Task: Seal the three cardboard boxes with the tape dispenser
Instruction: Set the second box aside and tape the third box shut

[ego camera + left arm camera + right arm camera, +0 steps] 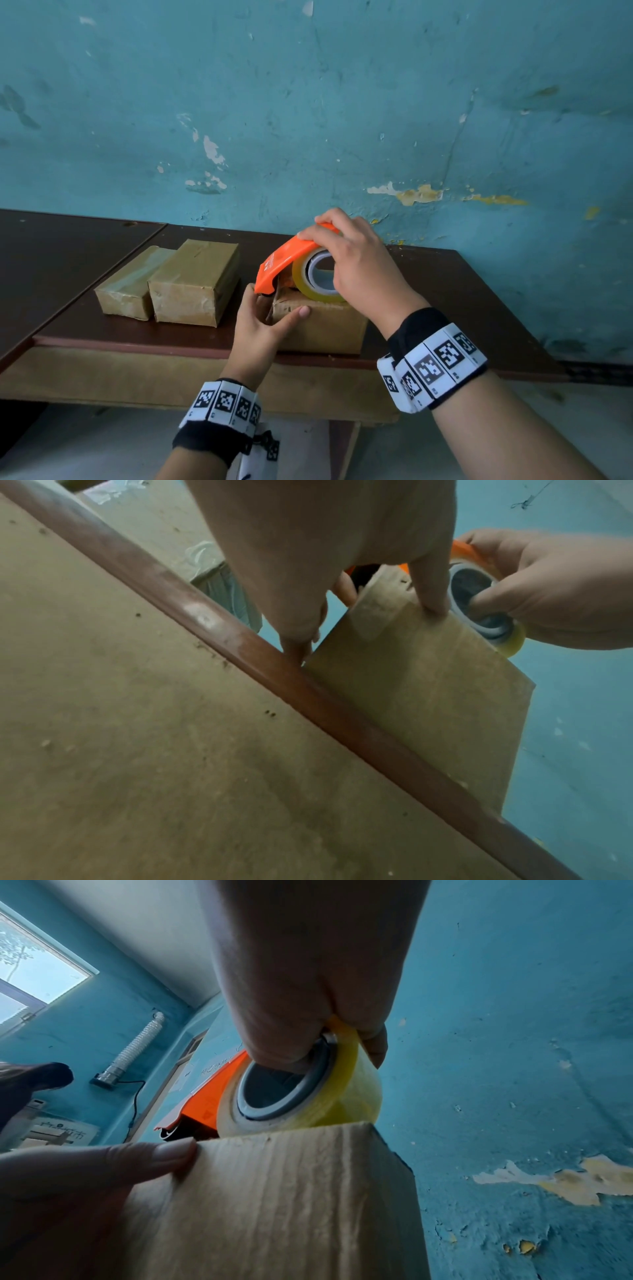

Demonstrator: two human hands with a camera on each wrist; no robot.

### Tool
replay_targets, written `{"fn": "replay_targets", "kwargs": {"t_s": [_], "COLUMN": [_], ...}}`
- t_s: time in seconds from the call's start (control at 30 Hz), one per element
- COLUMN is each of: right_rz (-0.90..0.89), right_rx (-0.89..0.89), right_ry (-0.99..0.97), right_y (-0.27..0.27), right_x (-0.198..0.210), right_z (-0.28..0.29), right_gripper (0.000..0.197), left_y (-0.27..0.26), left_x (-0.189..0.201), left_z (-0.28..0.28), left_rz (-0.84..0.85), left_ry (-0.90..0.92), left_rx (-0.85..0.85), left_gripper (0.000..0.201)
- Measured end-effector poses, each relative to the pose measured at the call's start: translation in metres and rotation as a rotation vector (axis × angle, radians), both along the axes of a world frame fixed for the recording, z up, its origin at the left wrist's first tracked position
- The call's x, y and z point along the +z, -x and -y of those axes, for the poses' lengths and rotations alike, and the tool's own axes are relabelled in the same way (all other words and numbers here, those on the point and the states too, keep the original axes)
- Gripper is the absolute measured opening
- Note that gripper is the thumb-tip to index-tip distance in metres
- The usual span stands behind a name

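An orange tape dispenser point(286, 262) with a yellowish clear roll point(346, 1096) rests on top of the nearest cardboard box point(325, 329) at the table's front edge. My right hand point(359, 267) grips the dispenser from above, thumb in the roll's core. My left hand point(263, 318) holds the box's near left corner, thumb on its front face and fingers round the left end under the dispenser's nose. Two more boxes stand to the left: a larger one point(195, 284) and a taped smaller one point(132, 286). Tape lies over the box's corner point(380, 607).
The dark brown table point(102, 240) runs along a peeling teal wall point(342, 120). Its front edge point(308, 693) is right under the held box. Another person's head shows at the far left in the right wrist view. Bare table lies to the right of the box.
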State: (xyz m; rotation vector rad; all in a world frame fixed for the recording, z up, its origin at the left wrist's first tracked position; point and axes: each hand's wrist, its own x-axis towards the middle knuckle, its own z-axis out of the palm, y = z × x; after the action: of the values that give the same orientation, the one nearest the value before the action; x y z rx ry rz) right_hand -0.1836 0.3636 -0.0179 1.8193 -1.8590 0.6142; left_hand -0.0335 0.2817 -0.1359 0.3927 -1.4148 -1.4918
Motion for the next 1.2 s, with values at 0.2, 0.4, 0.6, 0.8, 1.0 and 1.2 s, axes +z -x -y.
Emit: {"fn": "replay_targets", "kwargs": {"t_s": [0.2, 0.4, 0.6, 0.8, 1.0, 1.2], "right_rz": [0.02, 0.006, -0.027, -0.029, -0.033, -0.112], "right_rx": [0.014, 0.006, -0.012, 0.019, 0.041, -0.01], "right_ry": [0.017, 0.032, 0.016, -0.09, -0.161, -0.184], "right_y": [0.0, 0.0, -0.002, 0.002, 0.004, 0.002], "right_x": [-0.001, -0.002, 0.002, 0.009, 0.018, 0.023], "right_z": [0.002, 0.004, 0.006, 0.0, 0.0, -0.007], "right_gripper": [0.07, 0.069, 0.063, 0.072, 0.072, 0.07], "left_y": [0.002, -0.001, -0.005, -0.007, -0.01, -0.008], "left_x": [-0.009, 0.0, 0.006, 0.004, 0.009, 0.005], "left_z": [0.011, 0.012, 0.019, 0.026, 0.029, 0.029], "left_rz": [0.002, 0.066, 0.132, 0.173, 0.233, 0.262], "left_ry": [-0.2, -0.14, -0.066, -0.053, -0.01, 0.009], "left_rx": [-0.169, -0.171, -0.225, -0.24, -0.246, -0.205], "left_gripper": [0.066, 0.04, 0.038, 0.035, 0.029, 0.043]}}
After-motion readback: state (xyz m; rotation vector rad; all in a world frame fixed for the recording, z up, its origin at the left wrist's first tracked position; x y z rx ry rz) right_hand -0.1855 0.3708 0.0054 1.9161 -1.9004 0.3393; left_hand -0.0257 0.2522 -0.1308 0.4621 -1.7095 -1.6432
